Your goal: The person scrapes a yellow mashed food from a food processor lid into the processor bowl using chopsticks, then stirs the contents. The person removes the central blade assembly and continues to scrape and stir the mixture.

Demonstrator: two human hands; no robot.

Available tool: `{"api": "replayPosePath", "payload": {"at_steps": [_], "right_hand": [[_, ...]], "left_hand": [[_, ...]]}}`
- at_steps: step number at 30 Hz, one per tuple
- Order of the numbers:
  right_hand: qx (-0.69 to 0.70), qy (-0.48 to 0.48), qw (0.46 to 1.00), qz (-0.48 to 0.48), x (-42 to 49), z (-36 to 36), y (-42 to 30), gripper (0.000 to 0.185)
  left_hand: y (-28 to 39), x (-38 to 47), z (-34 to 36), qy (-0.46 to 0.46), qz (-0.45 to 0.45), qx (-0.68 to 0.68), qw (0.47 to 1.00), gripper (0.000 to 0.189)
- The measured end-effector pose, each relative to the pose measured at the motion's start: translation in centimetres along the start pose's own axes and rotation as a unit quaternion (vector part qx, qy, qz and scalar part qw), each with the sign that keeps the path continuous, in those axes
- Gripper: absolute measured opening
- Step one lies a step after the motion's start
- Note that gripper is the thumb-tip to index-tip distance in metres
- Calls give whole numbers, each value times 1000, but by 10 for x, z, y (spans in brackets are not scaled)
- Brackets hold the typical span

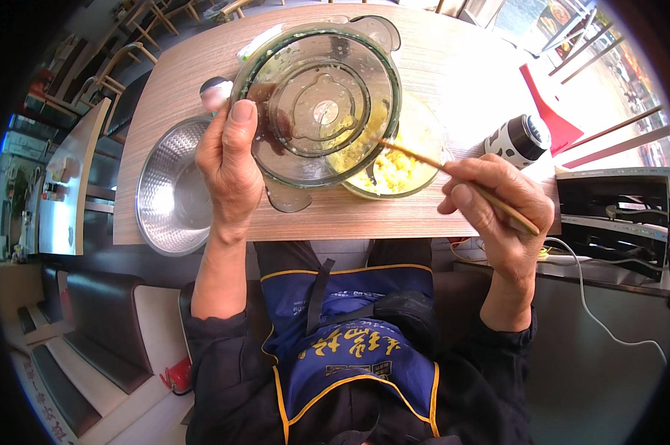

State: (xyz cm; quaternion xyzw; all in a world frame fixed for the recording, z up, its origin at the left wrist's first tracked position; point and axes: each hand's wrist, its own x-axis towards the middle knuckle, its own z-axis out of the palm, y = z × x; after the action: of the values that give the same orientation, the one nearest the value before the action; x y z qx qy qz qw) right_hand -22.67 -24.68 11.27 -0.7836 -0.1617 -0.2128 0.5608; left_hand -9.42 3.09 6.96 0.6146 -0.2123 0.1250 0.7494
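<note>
My left hand grips the side of a clear, greenish round vessel with two tab handles, tilted above the table. Small pale food bits cling around its rim, and its ringed round face is turned toward me. In my right hand is a thin wooden stick, likely a chopstick, its tip near the vessel's lower right edge. Partly hidden below the vessel stands a clear bowl with chopped yellow food in it. Something dark and curved shows at the food's left side.
At the table's left edge sits a perforated-looking metal bowl. A black-and-white canister stands on the right before a red object. Behind my left hand is a small dark-topped container. A black shelf unit with a white cable adjoins the table's right.
</note>
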Motion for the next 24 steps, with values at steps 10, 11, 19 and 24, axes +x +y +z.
{"api": "replayPosePath", "payload": {"at_steps": [10,11,19,24], "right_hand": [[-61,-42,997,-28,-1,4,0,22],[-65,-27,997,-28,-1,4,-2,22],[-69,-56,994,-57,2,10,-3,23],[-24,17,999,-27,-2,6,4,23]], "left_hand": [[-3,-1,1,0,10,14,1000,39],[-3,0,0,1,12,14,1000,39],[-4,0,2,-1,18,1,1000,38],[-2,1,1,-3,12,3,1000,38]]}}
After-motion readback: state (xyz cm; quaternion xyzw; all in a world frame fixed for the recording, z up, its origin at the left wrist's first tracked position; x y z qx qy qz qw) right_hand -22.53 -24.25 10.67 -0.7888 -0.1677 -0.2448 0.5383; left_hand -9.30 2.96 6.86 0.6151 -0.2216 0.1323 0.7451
